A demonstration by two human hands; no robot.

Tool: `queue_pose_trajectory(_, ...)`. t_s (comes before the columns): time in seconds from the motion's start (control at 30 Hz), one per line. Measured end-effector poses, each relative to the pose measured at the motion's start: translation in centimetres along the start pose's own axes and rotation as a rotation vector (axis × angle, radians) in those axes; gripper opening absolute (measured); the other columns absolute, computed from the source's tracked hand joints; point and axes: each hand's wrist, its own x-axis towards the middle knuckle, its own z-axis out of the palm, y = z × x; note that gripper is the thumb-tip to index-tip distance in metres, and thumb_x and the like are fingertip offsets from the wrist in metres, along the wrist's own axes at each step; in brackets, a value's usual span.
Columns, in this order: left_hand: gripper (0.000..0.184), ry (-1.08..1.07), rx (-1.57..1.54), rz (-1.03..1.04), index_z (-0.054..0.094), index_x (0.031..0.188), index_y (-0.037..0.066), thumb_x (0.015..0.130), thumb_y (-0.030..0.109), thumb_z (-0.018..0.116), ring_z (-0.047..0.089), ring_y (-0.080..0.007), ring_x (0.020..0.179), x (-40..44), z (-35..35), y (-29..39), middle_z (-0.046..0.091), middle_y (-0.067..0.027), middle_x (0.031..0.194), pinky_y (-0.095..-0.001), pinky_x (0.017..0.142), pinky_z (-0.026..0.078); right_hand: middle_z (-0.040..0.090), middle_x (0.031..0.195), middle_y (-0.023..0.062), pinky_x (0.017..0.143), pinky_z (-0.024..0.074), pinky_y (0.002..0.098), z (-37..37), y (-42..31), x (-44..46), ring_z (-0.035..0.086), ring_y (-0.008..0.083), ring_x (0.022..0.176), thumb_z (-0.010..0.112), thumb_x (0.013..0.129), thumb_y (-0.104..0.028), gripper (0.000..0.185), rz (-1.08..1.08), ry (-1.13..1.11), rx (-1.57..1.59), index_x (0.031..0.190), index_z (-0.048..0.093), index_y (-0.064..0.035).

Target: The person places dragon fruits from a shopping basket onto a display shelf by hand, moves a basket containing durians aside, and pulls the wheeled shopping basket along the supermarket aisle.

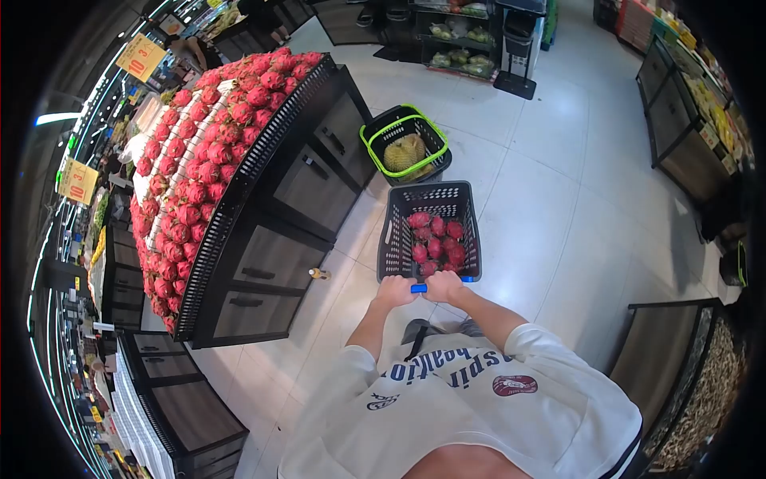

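Both hands meet at the near end of a dark grey plastic basket point(388, 239), side by side on its blue handle point(419, 288). My left hand point(396, 290) is closed round the handle's left part, and my right hand point(444, 286) is closed round the right part. Several red dragon fruits point(437, 228) lie inside the basket, mostly toward its right side. Just beyond it stands a black basket with a bright green rim point(444, 137), holding a large yellowish-green spiky fruit point(404, 152).
A black-edged display stand point(263, 239) piled with dragon fruits point(209, 152) rises at the left. A small bottle point(319, 274) is on the tiled floor beside it. Shelves point(461, 40) stand ahead, with produce counters point(678, 120) at the right and a bin point(702, 375) lower right.
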Motion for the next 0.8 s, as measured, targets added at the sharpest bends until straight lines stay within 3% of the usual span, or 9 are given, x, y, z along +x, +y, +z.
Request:
queue_pose_trajectory(0.3,0.024,0.022,0.002,0.046,0.067,0.08,0.016,0.076,0.039,0.061,0.066,-0.0365,0.067,1.9,-1.0,-0.8,0.066,-0.0165,0.068,-0.0483,0.063,0.052,0.068,0.089,0.024,0.082,0.0526,0.0472,-2.4,1.3,1.6,0.067,0.0381,0.087,0.055,0.077,-0.033,0.035,-0.028,-0.123,0.113,0.087,0.072,-0.0048)
queue_pose_trajectory(0.37,0.023,0.033,-0.003,0.076,0.067,0.08,0.017,0.076,0.039,0.06,0.066,-0.0363,0.067,2.7,-1.1,-1.3,0.066,-0.0161,0.068,-0.0479,0.062,0.052,0.068,0.092,0.0239,0.083,0.0525,0.0467,-2.0,2.5,3.2,0.066,0.0387,0.089,0.055,0.079,-0.039,0.04,-0.022,-0.174,0.103,0.091,0.071,-0.0048)
queue_pose_trajectory(0.43,0.023,0.029,-0.06,0.101,0.068,0.081,0.017,0.077,0.038,0.06,0.066,-0.0363,0.067,3.3,-1.0,-1.8,0.066,-0.0151,0.069,-0.048,0.062,0.051,0.068,0.092,0.0222,0.084,0.0513,0.0466,-2.3,3.5,4.6,0.065,0.0411,0.09,0.055,0.081,-0.054,0.05,-0.18,-0.334,0.146,0.094,0.071,-0.0083)
queue_pose_trajectory(0.47,0.024,-0.021,-0.068,0.106,0.068,0.084,0.018,0.077,0.039,0.061,0.066,-0.0361,0.067,3.9,-1.4,-1.9,0.067,-0.0146,0.071,-0.048,0.063,0.051,0.066,0.103,0.0224,0.088,0.0487,0.0459,-2.0,4.7,5.7,0.062,0.0408,0.098,0.053,0.081,-0.064,0.063,-0.207,-0.491,0.223,0.104,0.068,-0.0073)
queue_pose_trajectory(0.57,0.031,-0.139,-0.062,0.153,0.067,0.091,0.014,0.079,0.042,0.059,0.067,-0.0349,0.074,3.8,-1.5,-2.0,0.068,-0.0152,0.076,-0.0473,0.067,0.05,0.067,0.104,0.0166,0.085,0.05,0.0391,-7.2,5.8,6.1,0.065,0.0305,0.092,0.049,0.088,-0.063,0.064,-0.346,-0.65,0.243,0.115,0.06,-0.0056)
queue_pose_trajectory(0.63,0.031,-0.168,-0.123,0.163,0.067,0.094,0.014,0.08,0.041,0.059,0.067,-0.0341,0.076,4.3,-1.8,-2.4,0.068,-0.0152,0.078,-0.0475,0.067,0.05,0.067,0.095,0.0122,0.078,0.0515,0.0337,-8.5,8.8,8.5,0.065,0.0215,0.083,0.048,0.092,-0.056,0.056,-0.104,-0.697,0.553,0.113,0.061,-0.0054)
queue_pose_trajectory(0.7,0.031,-0.105,-0.148,0.212,0.066,0.097,0.014,0.079,0.039,0.06,0.067,-0.0342,0.076,5.0,-0.6,-3.4,0.068,-0.0151,0.079,-0.0472,0.067,0.05,0.067,0.092,0.0101,0.071,0.0524,0.0306,-9.9,13.4,11.6,0.065,0.0162,0.08,0.048,0.094,-0.051,0.05,0.039,-0.544,0.718,0.112,0.061,-0.0056)
queue_pose_trajectory(0.77,0.032,-0.312,-0.168,0.138,0.065,0.1,0.014,0.079,0.038,0.061,0.067,-0.0342,0.077,4.8,-3.3,-2.5,0.068,-0.0145,0.079,-0.0467,0.068,0.05,0.067,0.085,0.0099,0.065,0.0525,0.0292,-9.3,19.4,14.1,0.064,0.0168,0.073,0.049,0.094,-0.046,0.046,0.166,-0.355,0.825,0.107,0.062,-0.0036)
queue_pose_trajectory(0.8,0.032,-0.303,-0.177,0.155,0.065,0.099,0.014,0.079,0.038,0.06,0.067,-0.0341,0.075,5.4,-3.6,-2.7,0.069,-0.014,0.079,-0.0462,0.066,0.051,0.067,0.082,0.0098,0.063,0.0532,0.0294,-10.6,22.0,15.7,0.064,0.0169,0.071,0.051,0.093,-0.04,0.041,0.246,-0.293,0.755,0.104,0.063,-0.0028)
